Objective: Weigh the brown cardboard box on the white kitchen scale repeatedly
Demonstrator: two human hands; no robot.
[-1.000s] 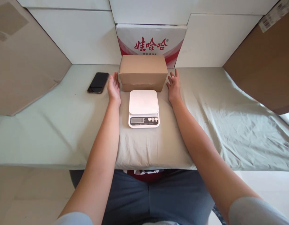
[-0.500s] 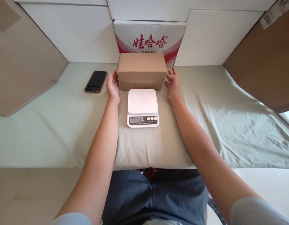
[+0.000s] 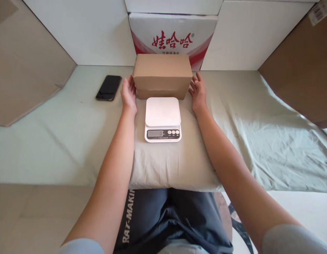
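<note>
Frames box [image 3: 162,66] between left hand [image 3: 129,94] and right hand [image 3: 198,94], both wide, perhaps to steady its ends; cannot confirm contact. Has scale [image 3: 163,112] display-side [image 3: 155,133] nearest, likely for reading.

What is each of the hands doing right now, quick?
Left hand: open, at the left side of the brown box; contact can't be told for sure.
Right hand: open, at the right side of the brown box; contact unclear too.

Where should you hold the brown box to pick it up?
Probably by its two short ends, one palm from each side. The brown box is wide, with the left hand and right hand at those ends, while the white scale crowds its front.
</note>
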